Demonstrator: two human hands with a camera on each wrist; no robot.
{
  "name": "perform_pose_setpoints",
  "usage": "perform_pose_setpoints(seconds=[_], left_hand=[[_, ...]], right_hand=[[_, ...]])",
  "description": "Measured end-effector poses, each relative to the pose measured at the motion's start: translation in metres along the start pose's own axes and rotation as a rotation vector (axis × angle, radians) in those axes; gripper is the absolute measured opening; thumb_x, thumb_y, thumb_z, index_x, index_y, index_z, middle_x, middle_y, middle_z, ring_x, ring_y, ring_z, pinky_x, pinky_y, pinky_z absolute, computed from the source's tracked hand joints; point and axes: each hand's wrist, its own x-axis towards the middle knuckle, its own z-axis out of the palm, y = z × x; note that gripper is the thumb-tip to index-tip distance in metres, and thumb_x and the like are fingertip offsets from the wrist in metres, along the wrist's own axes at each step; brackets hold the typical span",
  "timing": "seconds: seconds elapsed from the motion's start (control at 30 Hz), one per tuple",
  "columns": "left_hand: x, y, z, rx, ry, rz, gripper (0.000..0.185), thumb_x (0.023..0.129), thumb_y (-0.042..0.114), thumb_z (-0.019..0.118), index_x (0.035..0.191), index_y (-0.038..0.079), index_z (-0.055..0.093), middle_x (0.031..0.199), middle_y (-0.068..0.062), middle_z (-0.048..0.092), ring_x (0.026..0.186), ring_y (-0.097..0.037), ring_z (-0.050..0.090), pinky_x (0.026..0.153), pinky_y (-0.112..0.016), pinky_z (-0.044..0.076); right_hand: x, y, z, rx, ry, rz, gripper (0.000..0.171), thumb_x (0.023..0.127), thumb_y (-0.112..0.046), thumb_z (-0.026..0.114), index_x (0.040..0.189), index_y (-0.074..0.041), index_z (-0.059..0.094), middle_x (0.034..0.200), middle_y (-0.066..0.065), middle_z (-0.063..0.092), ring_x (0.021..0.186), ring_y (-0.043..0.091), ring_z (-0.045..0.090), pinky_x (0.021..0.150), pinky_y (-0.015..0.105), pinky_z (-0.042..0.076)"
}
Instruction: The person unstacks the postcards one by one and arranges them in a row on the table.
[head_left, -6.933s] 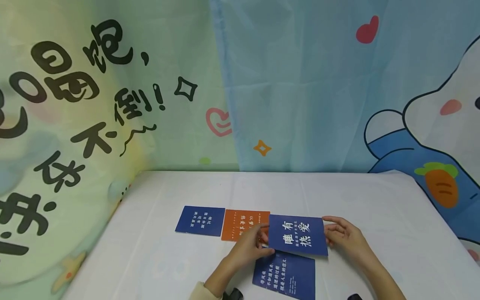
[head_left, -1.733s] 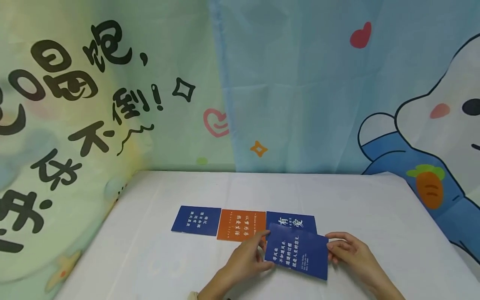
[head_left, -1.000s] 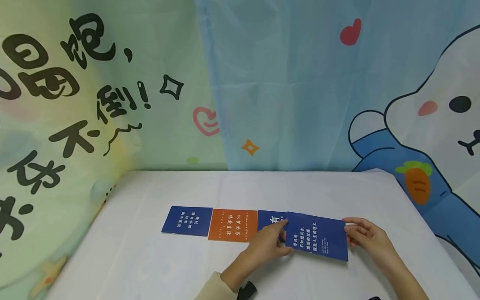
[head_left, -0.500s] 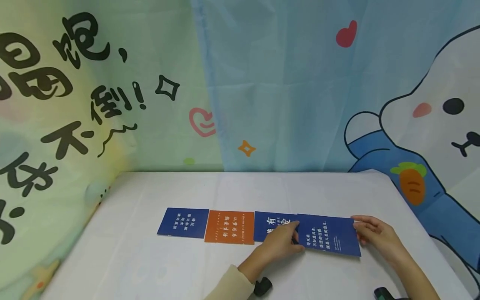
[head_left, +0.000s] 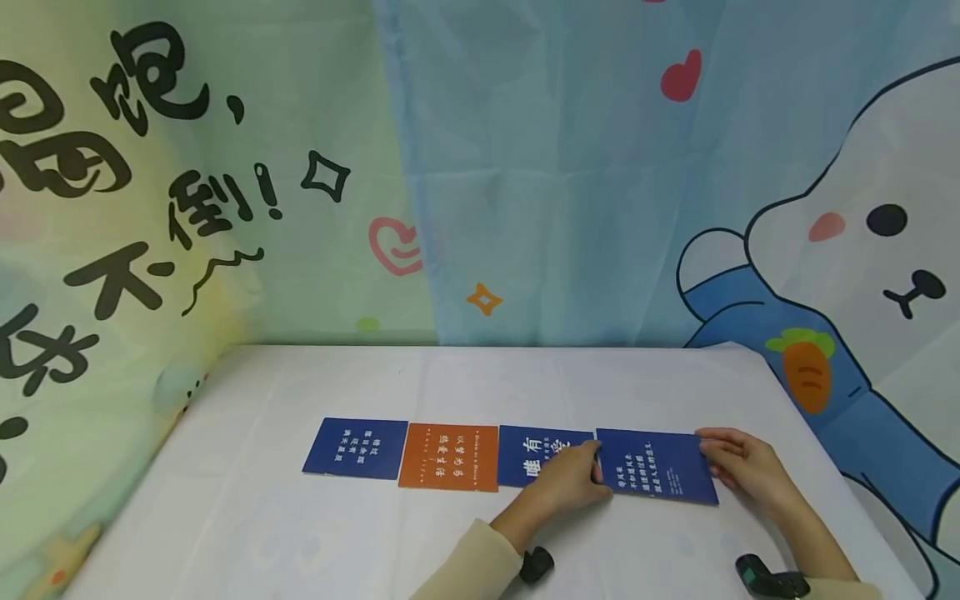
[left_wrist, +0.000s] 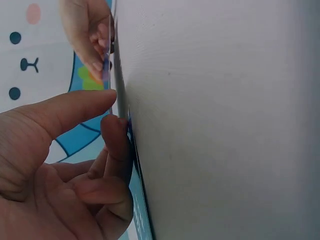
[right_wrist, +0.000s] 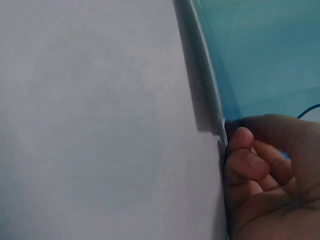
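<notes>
A blue card (head_left: 690,462) with white lettering is at the right end of a row of cards, close over the white tabletop. My left hand (head_left: 566,482) pinches its left edge between thumb and fingers. At its right edge, my right hand (head_left: 746,468) holds it by the fingertips. In the left wrist view the card (left_wrist: 109,60) shows edge-on, a little off the cloth. Another blue card (head_left: 517,457) lies just left of it, partly hidden by my left hand. Beyond that are an orange card (head_left: 450,479) and a third blue card (head_left: 356,450).
White cloth covers the table (head_left: 360,542). Behind it hangs a printed backdrop (head_left: 540,208) with a cartoon white animal. Black wrist devices sit on both wrists, the left device (head_left: 537,567) and the right device (head_left: 768,579).
One blue card went down right of the orange one. Then both hands carried the current blue card from in front of the row to its right end and lowered it, uncovering the card beneath.
</notes>
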Motion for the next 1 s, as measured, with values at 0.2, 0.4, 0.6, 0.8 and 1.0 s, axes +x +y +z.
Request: perform_pose_setpoints(seconds=[0.2,0.4,0.6,0.8,1.0], left_hand=[[0.002,0.000,-0.001,-0.008,-0.007,-0.032,0.065,0.080,0.022,0.079,0.137,0.003,0.053,0.066,0.013,0.049,0.059,-0.002,0.045,0.062,-0.016,0.039],[0.004,-0.002,-0.002,-0.054,-0.005,-0.046,0.062,0.082,0.022,0.078,0.136,0.004,0.053,0.066,0.012,0.049,0.058,-0.002,0.045,0.061,-0.016,0.039],[0.004,-0.003,-0.005,-0.120,-0.016,-0.052,0.064,0.083,0.023,0.077,0.138,0.003,0.051,0.067,0.011,0.049,0.058,-0.002,0.044,0.058,-0.016,0.038],[0.000,-0.001,-0.005,-0.120,-0.055,-0.017,0.072,0.082,0.026,0.078,0.143,0.009,0.045,0.076,0.011,0.049,0.065,-0.001,0.045,0.062,-0.016,0.038],[-0.005,-0.001,-0.017,-0.094,-0.060,0.068,0.069,0.084,0.028,0.077,0.144,0.014,0.045,0.091,0.011,0.054,0.073,0.001,0.049,0.067,-0.014,0.042]], right_hand=[[0.007,0.001,0.003,-0.006,0.016,-0.003,0.053,0.101,-0.032,0.053,0.135,0.008,0.046,0.094,0.005,0.062,0.064,0.011,0.055,0.054,0.023,0.046],[0.014,-0.002,0.004,0.006,0.012,-0.002,0.052,0.102,-0.029,0.052,0.136,0.009,0.043,0.096,0.009,0.060,0.064,0.012,0.056,0.056,0.025,0.048],[0.020,0.001,0.006,-0.017,0.030,0.000,0.054,0.101,-0.031,0.052,0.136,0.010,0.043,0.100,0.013,0.060,0.066,0.014,0.058,0.060,0.024,0.050],[0.018,0.008,0.002,0.028,0.050,0.030,0.053,0.102,-0.030,0.048,0.138,0.009,0.040,0.090,0.008,0.060,0.065,0.017,0.059,0.061,0.024,0.050],[0.017,0.010,-0.010,0.044,0.082,0.021,0.055,0.103,-0.028,0.045,0.142,0.008,0.033,0.088,0.006,0.057,0.063,0.017,0.059,0.059,0.023,0.050]])
